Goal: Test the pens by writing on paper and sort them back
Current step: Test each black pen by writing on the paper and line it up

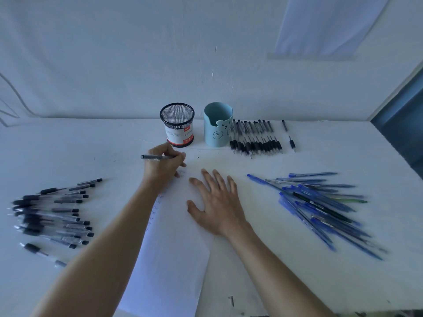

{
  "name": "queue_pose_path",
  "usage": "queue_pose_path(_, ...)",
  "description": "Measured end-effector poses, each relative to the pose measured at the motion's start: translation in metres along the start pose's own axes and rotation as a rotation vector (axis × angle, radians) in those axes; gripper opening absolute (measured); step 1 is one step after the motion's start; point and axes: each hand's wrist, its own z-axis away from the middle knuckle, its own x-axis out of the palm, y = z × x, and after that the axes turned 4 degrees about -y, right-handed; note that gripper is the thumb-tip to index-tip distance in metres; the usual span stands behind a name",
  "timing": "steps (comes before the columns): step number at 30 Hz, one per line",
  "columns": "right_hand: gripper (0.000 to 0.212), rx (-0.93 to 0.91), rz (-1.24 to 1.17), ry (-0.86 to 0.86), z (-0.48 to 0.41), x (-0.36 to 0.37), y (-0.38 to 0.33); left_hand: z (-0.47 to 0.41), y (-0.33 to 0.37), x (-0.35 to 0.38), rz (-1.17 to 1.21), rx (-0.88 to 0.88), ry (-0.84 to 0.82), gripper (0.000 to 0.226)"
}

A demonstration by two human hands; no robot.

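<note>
My left hand (166, 164) grips a dark pen (155, 157) in a writing hold, its back end pointing left, its tip hidden under my fingers over the top of the white paper (174, 259). Short written words run down the paper's left side. My right hand (217, 207) lies flat on the paper with fingers spread. A black mesh pen holder (177, 124) and a light blue bear holder (218, 124) stand behind the paper; no pens show above their rims.
Several black pens (52, 216) lie in a pile at the left. A row of black pens (255, 138) lies right of the blue holder, with one more apart (288, 136). Several blue pens (320, 207) are heaped at the right. The wall is close behind the holders.
</note>
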Motion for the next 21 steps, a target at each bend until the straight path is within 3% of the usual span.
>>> queue_pose_path(3, 0.067, 0.002, 0.012, 0.002, -0.0010, 0.0008, 0.0004, -0.0009, -0.0045, -0.0025, -0.041, -0.025, 0.061, 0.032)
queue_pose_path(10, 0.066, 0.000, 0.003, -0.004, -0.0011, -0.0007, 0.0001, 0.0009, -0.0056, -0.0048, -0.312, 0.089, 0.022, 0.030)
queue_pose_path(16, 0.065, -0.001, 0.003, -0.008, -0.0009, -0.0008, 0.0001, -0.0005, -0.0063, -0.0024, -0.378, 0.074, 0.039, 0.037)
queue_pose_path(21, 0.064, -0.002, 0.000, -0.016, -0.0008, -0.0020, 0.0006, -0.0012, -0.0072, -0.0030, -0.394, 0.104, 0.009, 0.028)
